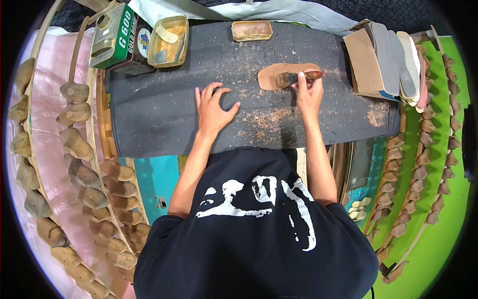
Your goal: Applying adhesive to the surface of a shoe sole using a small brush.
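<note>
A tan shoe sole piece lies flat on the dark cloth-covered table, toward its far side. Over its right half, my right hand grips a short brush with a reddish, stained handle; the dark bristle end rests on or just above the piece. My fingertips pinch the handle from the near side. To the left, my left hand is on the cloth with fingers spread and bent, holding nothing, apart from the sole piece.
Shavings litter the table. Far left stand a green metal can and a yellowish tray holding flat tools. A small rectangular tin sits at the back. Insoles fill a cardboard box. Racks of shoe lasts flank both sides.
</note>
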`<action>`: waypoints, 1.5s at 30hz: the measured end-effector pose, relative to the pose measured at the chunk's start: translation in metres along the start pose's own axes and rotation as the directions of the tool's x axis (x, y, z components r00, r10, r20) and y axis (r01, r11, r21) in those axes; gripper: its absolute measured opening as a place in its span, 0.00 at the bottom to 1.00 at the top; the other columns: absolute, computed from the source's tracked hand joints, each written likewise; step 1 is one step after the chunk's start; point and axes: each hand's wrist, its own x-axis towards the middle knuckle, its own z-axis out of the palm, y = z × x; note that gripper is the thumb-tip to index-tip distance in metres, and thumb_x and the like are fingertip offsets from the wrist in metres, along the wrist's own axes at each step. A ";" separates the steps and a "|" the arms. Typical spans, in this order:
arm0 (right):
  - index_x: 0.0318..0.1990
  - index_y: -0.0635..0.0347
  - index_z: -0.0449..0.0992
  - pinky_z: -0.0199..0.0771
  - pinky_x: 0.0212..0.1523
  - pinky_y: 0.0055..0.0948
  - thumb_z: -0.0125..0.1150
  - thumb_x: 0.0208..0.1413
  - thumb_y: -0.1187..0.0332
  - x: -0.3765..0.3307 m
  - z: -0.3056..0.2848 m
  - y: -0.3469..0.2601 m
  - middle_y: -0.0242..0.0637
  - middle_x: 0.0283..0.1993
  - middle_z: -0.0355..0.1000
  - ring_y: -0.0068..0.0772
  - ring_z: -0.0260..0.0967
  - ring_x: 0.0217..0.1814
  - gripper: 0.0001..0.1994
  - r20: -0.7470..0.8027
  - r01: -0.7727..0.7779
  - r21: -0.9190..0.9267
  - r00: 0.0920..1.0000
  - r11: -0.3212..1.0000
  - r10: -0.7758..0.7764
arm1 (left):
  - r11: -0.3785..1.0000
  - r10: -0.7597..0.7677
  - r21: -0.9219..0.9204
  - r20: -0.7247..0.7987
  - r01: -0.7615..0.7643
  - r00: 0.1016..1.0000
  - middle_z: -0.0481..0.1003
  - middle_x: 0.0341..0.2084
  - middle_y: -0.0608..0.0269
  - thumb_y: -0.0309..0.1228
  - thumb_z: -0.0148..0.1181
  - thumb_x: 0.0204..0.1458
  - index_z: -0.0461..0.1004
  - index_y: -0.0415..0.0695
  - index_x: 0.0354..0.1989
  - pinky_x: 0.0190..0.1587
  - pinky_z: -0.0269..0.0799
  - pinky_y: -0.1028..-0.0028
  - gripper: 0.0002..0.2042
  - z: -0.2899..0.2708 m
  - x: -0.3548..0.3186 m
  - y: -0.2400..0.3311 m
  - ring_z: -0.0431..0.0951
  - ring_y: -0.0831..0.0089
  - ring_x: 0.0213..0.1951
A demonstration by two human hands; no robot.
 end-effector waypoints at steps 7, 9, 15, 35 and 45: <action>0.53 0.63 0.73 0.85 0.40 0.31 0.61 0.72 0.67 0.016 0.006 -0.012 0.38 0.41 0.78 0.26 0.81 0.41 0.11 0.031 0.058 -0.105 0.998 0.993 -0.055 | 0.981 0.167 -0.122 0.172 -0.148 0.971 0.70 0.69 0.54 0.50 0.80 0.45 0.70 0.45 0.71 0.80 0.45 0.43 0.44 0.042 0.067 0.047 0.68 0.54 0.72; 0.53 0.63 0.72 0.85 0.40 0.32 0.61 0.72 0.67 0.015 0.010 -0.017 0.39 0.41 0.79 0.27 0.81 0.41 0.10 0.040 0.053 -0.100 0.998 0.994 -0.050 | 0.972 0.210 -0.159 0.240 -0.175 0.948 0.69 0.71 0.50 0.50 0.80 0.44 0.68 0.41 0.72 0.80 0.47 0.45 0.47 0.061 0.082 0.046 0.67 0.55 0.73; 0.51 0.65 0.73 0.83 0.42 0.35 0.61 0.71 0.70 0.010 0.017 -0.015 0.43 0.40 0.79 0.31 0.81 0.40 0.09 0.128 0.095 -0.171 0.989 0.981 -0.073 | 0.959 0.250 -0.198 0.267 -0.200 0.931 0.76 0.65 0.49 0.49 0.81 0.42 0.71 0.41 0.70 0.79 0.51 0.47 0.46 0.079 0.089 0.037 0.73 0.54 0.69; 0.47 0.62 0.77 0.81 0.44 0.42 0.63 0.61 0.78 -0.028 0.024 0.003 0.47 0.42 0.77 0.52 0.79 0.44 0.08 0.154 0.323 -0.455 0.947 0.830 -0.284 | 0.991 0.122 -0.059 0.050 -0.119 0.991 0.79 0.65 0.68 0.44 0.85 0.35 0.79 0.51 0.63 0.78 0.51 0.48 0.41 -0.001 -0.019 -0.022 0.70 0.62 0.71; 0.43 0.69 0.80 0.80 0.47 0.48 0.69 0.58 0.69 -0.062 0.066 -0.005 0.58 0.43 0.79 0.60 0.80 0.46 0.11 0.409 0.266 -0.251 0.901 0.931 -0.147 | 0.984 0.178 -0.036 0.070 -0.175 0.982 0.78 0.66 0.69 0.48 0.81 0.41 0.76 0.54 0.68 0.77 0.49 0.47 0.41 -0.004 -0.018 -0.025 0.69 0.62 0.72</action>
